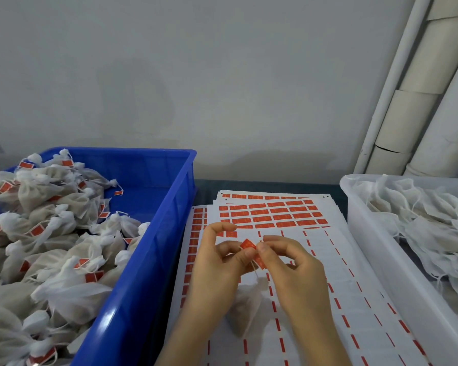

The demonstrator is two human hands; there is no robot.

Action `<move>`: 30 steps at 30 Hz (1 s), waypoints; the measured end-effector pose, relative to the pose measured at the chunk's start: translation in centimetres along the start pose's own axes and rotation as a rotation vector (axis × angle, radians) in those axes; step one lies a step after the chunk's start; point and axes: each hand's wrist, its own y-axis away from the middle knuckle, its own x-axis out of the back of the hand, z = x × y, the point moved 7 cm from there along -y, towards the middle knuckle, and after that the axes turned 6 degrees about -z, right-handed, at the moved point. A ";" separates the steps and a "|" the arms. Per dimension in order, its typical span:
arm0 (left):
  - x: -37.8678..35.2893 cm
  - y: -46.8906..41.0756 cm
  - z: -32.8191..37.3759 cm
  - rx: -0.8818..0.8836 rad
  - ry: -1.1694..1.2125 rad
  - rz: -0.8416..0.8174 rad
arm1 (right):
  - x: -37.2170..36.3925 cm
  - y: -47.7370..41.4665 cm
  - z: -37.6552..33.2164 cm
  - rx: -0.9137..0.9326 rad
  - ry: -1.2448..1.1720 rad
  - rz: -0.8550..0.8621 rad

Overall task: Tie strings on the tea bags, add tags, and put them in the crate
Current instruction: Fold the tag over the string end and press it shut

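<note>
Label sheets [328, 299] | left hand [217, 262], right hand [294, 268] both pinch red tag [247, 245] | tea bag [245, 310] hangs below

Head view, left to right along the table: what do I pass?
blue crate of tagged tea bags → left hand → red tag pinched by both hands → right hand → white tub of untagged bags. Sticker sheets omitted: they lie under the hands.

Red tag [249, 245] between left hand [217, 262] and right hand [294, 270]; tea bag [245, 310] below
</note>
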 end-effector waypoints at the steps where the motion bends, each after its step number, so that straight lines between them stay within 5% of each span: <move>1: -0.1 0.0 0.0 -0.002 0.007 0.012 | 0.1 0.0 0.0 -0.007 -0.018 0.010; 16: -1.0 1.4 2.3 -0.338 -0.397 0.144 | 1.4 0.2 -0.7 0.035 0.010 0.109; 30: -1.5 1.3 2.0 -0.298 -0.338 0.068 | 2.2 0.4 -2.0 0.122 0.059 0.112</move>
